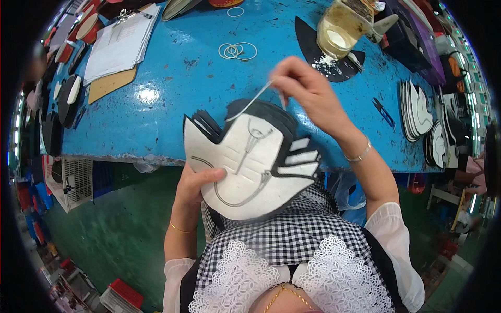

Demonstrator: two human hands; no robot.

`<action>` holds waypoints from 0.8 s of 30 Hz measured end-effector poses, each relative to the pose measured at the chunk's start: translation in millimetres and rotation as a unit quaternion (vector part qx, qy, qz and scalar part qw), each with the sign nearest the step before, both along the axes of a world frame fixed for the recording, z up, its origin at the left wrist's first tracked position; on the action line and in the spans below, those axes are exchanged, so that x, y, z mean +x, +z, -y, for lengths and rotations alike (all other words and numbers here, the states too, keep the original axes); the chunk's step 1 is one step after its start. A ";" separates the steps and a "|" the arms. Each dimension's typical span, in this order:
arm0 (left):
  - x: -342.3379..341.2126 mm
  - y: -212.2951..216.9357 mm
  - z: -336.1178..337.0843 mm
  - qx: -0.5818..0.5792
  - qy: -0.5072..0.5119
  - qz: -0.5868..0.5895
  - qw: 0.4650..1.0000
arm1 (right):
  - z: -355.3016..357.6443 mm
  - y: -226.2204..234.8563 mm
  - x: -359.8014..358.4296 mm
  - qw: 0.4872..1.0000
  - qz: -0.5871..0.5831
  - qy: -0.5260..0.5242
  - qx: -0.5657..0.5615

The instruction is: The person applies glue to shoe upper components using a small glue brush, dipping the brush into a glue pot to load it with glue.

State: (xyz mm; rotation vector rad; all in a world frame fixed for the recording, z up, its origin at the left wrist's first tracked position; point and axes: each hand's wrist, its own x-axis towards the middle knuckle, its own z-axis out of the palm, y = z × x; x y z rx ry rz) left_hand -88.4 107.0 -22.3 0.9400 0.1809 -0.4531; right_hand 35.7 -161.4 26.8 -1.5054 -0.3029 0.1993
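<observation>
My left hand [195,182] grips a stack of cut shoe-upper pieces [242,182] by its left side, thumb on top and the other fingers hidden beneath. The top piece is off-white with grey curved lines, and dark layers show at the edges. Above the stack's far end, my right hand [300,86] pinches a pale rubber band [254,100] and pulls it up taut. The band runs down to the stack's dark far end; whether it passes underneath is hidden. Several loose rubber bands [236,51] lie farther back on the blue table.
A clipboard with papers [117,44] lies at the back left of the blue table [177,78]. At the back right stands a stained clear container [342,31] on a black piece with white crumbs. Blue thread snips [384,111] and more stacked pieces [415,112] lie right.
</observation>
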 end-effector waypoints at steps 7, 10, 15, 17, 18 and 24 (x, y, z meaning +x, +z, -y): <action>5.4 1.4 -17.7 -0.012 0.068 -0.013 0.998 | -55.4 -23.0 65.3 0.997 0.018 0.064 -0.028; 12.8 0.0 -29.4 -0.110 0.111 -0.011 0.988 | -57.0 -35.6 89.2 0.998 0.041 0.008 -0.042; 11.5 -31.9 -32.8 0.013 0.294 -0.028 0.955 | -48.0 -46.3 122.0 0.995 0.026 -0.069 -0.068; 14.0 -28.1 -27.1 0.117 0.295 0.013 0.948 | -36.7 -47.8 134.3 0.992 0.051 -0.070 -0.095; 12.8 -23.5 -24.8 0.171 0.298 0.034 0.939 | -30.9 -47.5 140.5 0.987 0.078 -0.063 -0.122; 18.0 -22.8 -15.7 0.448 0.290 0.155 0.832 | 15.4 -46.4 117.1 0.920 0.226 -0.102 -0.304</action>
